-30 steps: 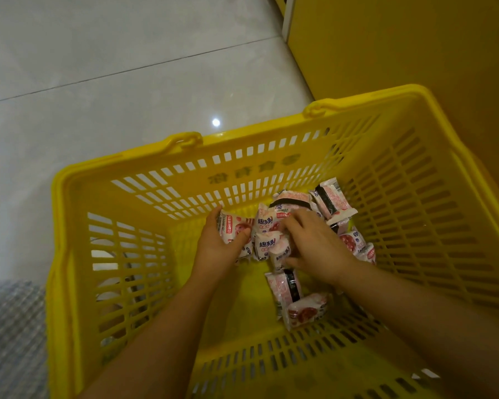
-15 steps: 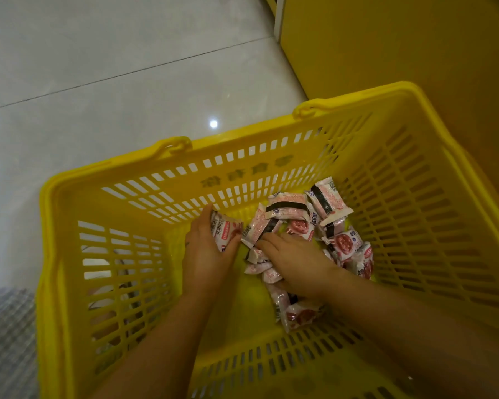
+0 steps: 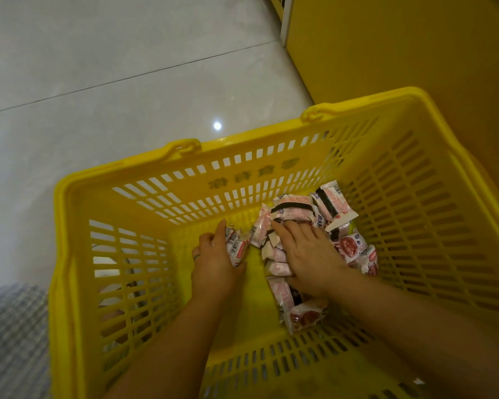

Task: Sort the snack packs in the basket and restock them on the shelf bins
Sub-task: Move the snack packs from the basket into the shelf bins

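A yellow slotted plastic basket fills the lower part of the head view. Several small pink-and-white snack packs lie heaped on its floor toward the far right corner, some with a black stripe. Down in the basket, my left hand has its fingers curled round a few pink snack packs. My right hand lies palm down on the heap with its fingers spread and nearly straight, pressing on the packs under it. More packs lie near my right wrist.
The basket stands on a pale tiled floor. A yellow shelf panel rises close behind and right of the basket. A grey checked fabric shows at the lower left, outside the basket wall.
My right hand has opened from gathering packs in the middle and now reaches flat toward the far heap. My left hand keeps its packs and has drawn slightly left.
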`<state>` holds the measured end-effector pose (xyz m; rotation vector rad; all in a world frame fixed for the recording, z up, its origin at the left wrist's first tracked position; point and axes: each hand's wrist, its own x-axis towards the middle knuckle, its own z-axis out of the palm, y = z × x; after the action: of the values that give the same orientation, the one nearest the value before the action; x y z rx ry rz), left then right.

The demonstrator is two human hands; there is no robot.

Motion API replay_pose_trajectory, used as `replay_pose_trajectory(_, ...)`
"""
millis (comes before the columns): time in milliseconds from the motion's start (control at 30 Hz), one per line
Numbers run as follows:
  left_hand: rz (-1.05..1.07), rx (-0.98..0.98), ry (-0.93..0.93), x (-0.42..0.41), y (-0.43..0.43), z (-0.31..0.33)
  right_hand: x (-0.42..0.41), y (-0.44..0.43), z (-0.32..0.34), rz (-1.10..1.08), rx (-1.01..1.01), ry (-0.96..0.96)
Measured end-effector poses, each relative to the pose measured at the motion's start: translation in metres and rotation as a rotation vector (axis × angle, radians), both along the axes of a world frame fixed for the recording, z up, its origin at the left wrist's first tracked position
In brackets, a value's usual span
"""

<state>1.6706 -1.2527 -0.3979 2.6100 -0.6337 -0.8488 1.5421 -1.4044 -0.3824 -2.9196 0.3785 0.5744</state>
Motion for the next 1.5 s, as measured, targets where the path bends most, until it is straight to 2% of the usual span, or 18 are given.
replay_pose_trajectory(133,0.052,-0.101,0.087,0.009,-0.001,0.001,0.004,-0.004,0.005,-0.099,0.192,-0.074)
replay_pose_trajectory(333,0.294,-0.357,0.202,0.006,-0.009,0.019,0.01,-0.021,0.043,-0.549,0.621,-0.171)
replay_pose_trajectory(533,0.359,-0.646,0.421,-0.006,-0.038,0.075,0.012,-0.027,0.12,-0.679,0.681,-0.332)
replay_pose_trajectory(700,0.517,-0.968,0.601,-0.03,-0.069,0.159,-0.008,-0.026,0.212,-0.707,0.671,-0.537)
replay_pose_trajectory(867,0.41,-1.219,0.616,-0.066,-0.085,0.259,-0.047,-0.006,0.308,-0.669,0.641,-0.871)
replay_pose_trajectory(967,0.256,-1.311,0.533,-0.088,-0.087,0.318,-0.073,0.015,0.363,-0.597,0.555,-1.038)
replay_pose_trajectory(1100,0.047,-1.385,0.32,-0.12,-0.081,0.39,-0.109,0.04,0.427,-0.599,0.608,-1.179)
replay_pose_trajectory(1167,-0.047,-1.417,0.301,-0.138,-0.079,0.422,-0.129,0.048,0.457,-0.592,0.621,-1.225)
replay_pose_trajectory(1333,-0.251,-1.498,0.377,-0.188,-0.074,0.493,-0.187,0.066,0.533,-0.661,0.508,-1.261)
replay_pose_trajectory(1500,-0.468,-1.505,0.643,-0.236,-0.077,0.553,-0.244,0.086,0.591,-0.709,0.312,-1.359)
